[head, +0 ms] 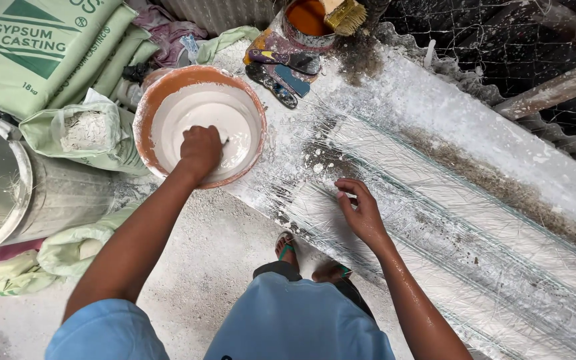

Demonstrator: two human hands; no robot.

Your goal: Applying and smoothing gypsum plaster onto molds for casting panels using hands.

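Left hand [201, 151]: clenched into a fist, knuckles up, dipped into white liquid plaster [198, 110] inside a round orange basin [143, 113]; whether the fist holds anything cannot be told; the basin sits at the near-left end of the long casting bench [435, 107], its rim smeared white. Right hand [361, 210]: released, fingers loosely curled, fingertips resting on the mat of pale glass fibres [395, 180] spread along the bench; forearm wet and speckled with plaster. Bench surface: white, crusted, with long ridged channels running toward the lower right and a brownish streak [501, 190] along the middle; splashes of plaster [316, 163] between basin and right hand. Far end of bench: small orange-lined pot [307, 19] with a straw-coloured brush [345, 15] lying across its rim; two stained flat tools [281, 73] lying side by side just below the pot. Left of basin: open pale green sack [78, 133] showing white powder; stack of closed pale green sacks [48, 47] behind it; large pale drum [8, 190] lying beside the open sack, near the left edge. Background, upper right: wire mesh [501, 33] and a rusty bar [555, 87]. Ground: dusty grey floor [201, 280]; the person's sandalled feet [287, 245] just beside the bench edge; blue garment [288, 320] in the foreground.
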